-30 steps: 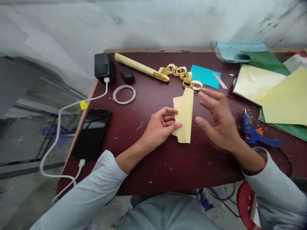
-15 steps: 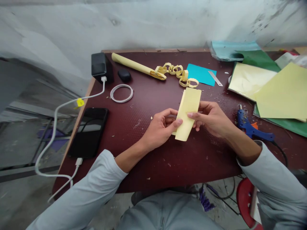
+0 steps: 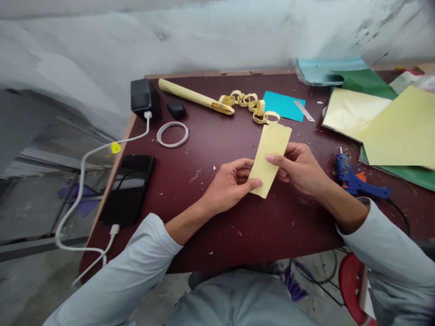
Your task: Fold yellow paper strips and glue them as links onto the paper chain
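Note:
A pale yellow strip of paper (image 3: 272, 145) is held between both hands above the table's middle, tilted with its top leaning right. My left hand (image 3: 231, 183) pinches its lower left edge, thumb on the front face and fingers behind. From the right, my right hand (image 3: 302, 167) grips the other edge, its thumb lying across the strip's middle. The fingers behind the paper are partly hidden. Just beyond the strip's top lies a chain of yellow paper loops (image 3: 251, 102), beside a rolled yellow paper tube (image 3: 190, 94).
A blue glue gun (image 3: 360, 181) lies right of my right hand. Behind are a turquoise paper (image 3: 283, 106), a blade (image 3: 303, 111) and stacked paper sheets (image 3: 404, 131). Leftward sit a tape ring (image 3: 172, 144), black mouse (image 3: 176, 109), black box (image 3: 144, 97) and cabled phone (image 3: 128, 190).
The strip's layers, offset at the left edge before, now look lined up as one piece. Its top has shifted slightly right. Both hands keep their hold.

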Available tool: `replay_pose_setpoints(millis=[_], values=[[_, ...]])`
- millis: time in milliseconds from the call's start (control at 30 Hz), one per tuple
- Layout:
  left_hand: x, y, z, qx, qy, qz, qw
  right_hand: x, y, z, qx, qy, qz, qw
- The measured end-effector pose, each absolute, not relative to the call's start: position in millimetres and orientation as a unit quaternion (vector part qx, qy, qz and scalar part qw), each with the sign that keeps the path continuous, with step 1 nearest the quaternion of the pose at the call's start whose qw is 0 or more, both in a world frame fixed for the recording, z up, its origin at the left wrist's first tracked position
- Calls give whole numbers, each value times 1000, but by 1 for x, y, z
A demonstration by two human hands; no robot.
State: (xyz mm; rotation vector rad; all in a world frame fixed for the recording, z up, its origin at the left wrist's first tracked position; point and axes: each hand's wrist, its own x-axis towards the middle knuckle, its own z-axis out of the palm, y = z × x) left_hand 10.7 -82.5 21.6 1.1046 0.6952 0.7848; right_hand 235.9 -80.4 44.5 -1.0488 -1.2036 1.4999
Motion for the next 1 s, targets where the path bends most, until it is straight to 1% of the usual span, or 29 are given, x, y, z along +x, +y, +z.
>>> replay_pose_setpoints(millis=[200,300,433,600,833,1000], values=[[9,-82,21,495,326,361,720,236,-78,51,-444,-441,592,507],[9,-80,21,490,331,395,704,235,-77,54,-455,-442,563,530],[8,-78,22,498,351,448,655,234,-77,54,-461,-438,549,543],[8,-80,22,534,368,484,588,235,-75,52,-464,-423,538,562],[4,-78,28,579,400,501,504,237,-75,53,-447,-408,549,577],[2,-77,31,593,410,512,467,238,-74,50,-447,-419,533,583]])
